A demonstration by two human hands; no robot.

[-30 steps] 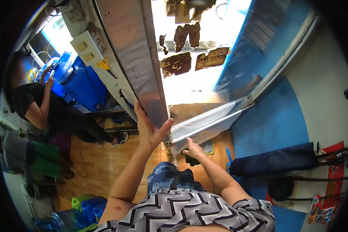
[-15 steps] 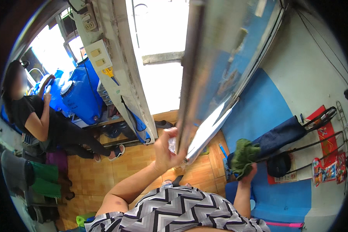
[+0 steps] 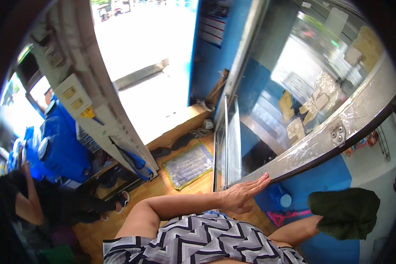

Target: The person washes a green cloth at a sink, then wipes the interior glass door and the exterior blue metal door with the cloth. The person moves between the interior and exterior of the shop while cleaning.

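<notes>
Swings glass door [image 3: 290, 105] wider, opening doorway [image 3: 147, 66]; rests left hand [image 3: 240, 197] there, fingers together; cannot tell right hand's under green cloth [image 3: 345, 213].

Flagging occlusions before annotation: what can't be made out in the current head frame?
All in the head view:
Right hand: hidden by the dark green cloth; grip unreadable.
Glass door: top cut off by the fisheye rim.
Wearer's feet: hidden behind the zigzag shirt.
Outdoors through the doorway: mostly lost to glare.
Co-worker's hands: blurred near the left rim.
</notes>
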